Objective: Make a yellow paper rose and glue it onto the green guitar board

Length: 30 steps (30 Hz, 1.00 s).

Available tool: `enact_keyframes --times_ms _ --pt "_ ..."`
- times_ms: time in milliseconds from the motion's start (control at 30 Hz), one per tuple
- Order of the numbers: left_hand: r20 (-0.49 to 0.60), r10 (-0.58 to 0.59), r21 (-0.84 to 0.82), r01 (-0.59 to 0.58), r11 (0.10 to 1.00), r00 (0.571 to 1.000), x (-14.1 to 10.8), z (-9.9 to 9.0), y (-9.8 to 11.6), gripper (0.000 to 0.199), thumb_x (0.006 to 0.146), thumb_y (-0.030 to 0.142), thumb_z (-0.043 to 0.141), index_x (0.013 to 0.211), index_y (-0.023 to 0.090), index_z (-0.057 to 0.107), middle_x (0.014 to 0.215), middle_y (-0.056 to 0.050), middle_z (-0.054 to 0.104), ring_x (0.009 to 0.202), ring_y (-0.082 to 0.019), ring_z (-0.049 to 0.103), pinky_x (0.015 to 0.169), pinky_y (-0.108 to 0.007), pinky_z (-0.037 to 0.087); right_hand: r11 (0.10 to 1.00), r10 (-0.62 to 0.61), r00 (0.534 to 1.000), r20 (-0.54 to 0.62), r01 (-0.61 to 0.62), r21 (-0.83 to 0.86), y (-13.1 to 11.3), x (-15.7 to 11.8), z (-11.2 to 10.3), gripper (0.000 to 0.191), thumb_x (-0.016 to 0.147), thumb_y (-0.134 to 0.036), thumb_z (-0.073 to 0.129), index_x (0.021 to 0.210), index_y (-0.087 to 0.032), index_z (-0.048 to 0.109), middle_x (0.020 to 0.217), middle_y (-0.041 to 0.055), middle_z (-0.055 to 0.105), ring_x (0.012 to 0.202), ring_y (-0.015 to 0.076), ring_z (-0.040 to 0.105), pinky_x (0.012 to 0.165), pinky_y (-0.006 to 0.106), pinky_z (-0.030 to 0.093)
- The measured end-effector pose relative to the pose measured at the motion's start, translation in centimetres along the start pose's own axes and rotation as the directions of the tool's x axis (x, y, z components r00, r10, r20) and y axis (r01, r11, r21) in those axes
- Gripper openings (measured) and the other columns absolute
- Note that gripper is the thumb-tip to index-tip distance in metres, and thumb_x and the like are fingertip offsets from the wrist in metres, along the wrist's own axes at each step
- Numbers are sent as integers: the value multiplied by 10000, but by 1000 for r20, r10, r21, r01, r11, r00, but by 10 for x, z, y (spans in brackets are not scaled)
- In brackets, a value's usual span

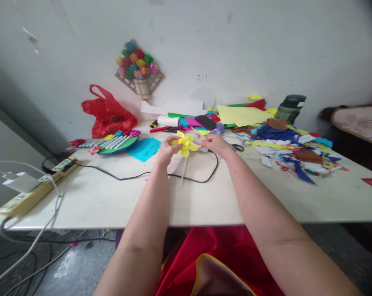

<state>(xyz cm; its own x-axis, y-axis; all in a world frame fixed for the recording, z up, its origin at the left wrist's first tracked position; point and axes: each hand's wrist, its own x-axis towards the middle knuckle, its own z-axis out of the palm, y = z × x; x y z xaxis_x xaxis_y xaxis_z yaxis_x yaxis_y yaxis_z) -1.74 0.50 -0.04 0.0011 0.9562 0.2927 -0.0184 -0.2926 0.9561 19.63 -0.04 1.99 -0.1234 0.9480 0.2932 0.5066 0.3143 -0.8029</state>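
Likely for steadiness, the left hand (166, 151) pinches the yellow flower (187, 144) at nine o'clock; the right hand (218, 145), at three, looks narrowed, its hold unclear.

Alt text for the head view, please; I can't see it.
The left hand holds a yellow flower above a white table, the right hand beside it, its grip unclear. A black cord curves across the table, a red bag stands at left, and colorful scraps lie heaped at right.

Table (201, 209) before wall (250, 49)
Left: power strip (15, 207), bag (110, 117) farther back. Centre: flower (186, 144). Right: scraps (309, 155), bottle (289, 109) apparently behind them.
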Motion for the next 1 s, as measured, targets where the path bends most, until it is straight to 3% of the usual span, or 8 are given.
enact_keyframes --times_ms 167,367,533,767,1000 --pt "2 -10 -71 10 997 1000 2 3 -5 345 517 273 713 821 169 588 606 37 583 480 -67 477 467 -205 311 996 39 999 14 -40 80 -6 -4 3 374 655 -506 640 625 -133 641 492 -51 393 503 75 332 492 240 276" --pt "21 -31 -177 35 984 999 1 11 -4 358 511 240 710 830 174 562 601 37 578 491 -73 500 468 -208 308 969 65 997 51 -75 237 -9 -3 13 365 568 -447 715 528 -168 483 507 -59 403 514 74 390 494 225 310" --pt "40 -77 -219 83 972 996 -2 16 0 389 491 233 724 832 176 545 587 40 565 483 -81 516 456 -206 314 966 107 994 -19 -99 238 -5 2 18 235 582 -346 656 547 -165 511 510 -64 411 508 65 347 489 221 272" --pt "91 -147 -309 168 936 985 -1 14 3 392 544 389 689 839 179 539 706 13 594 575 -125 594 558 -266 459 951 129 987 -99 -94 296 1 6 19 222 536 -349 666 597 -155 577 495 -71 416 499 69 346 504 229 273" --pt "59 -192 -249 201 948 980 2 11 3 529 600 393 640 1093 234 534 769 3 652 606 -149 628 606 -287 483 927 131 986 -108 -83 366 -1 6 19 279 519 -344 684 705 -141 642 555 -38 518 548 100 445 557 251 357"
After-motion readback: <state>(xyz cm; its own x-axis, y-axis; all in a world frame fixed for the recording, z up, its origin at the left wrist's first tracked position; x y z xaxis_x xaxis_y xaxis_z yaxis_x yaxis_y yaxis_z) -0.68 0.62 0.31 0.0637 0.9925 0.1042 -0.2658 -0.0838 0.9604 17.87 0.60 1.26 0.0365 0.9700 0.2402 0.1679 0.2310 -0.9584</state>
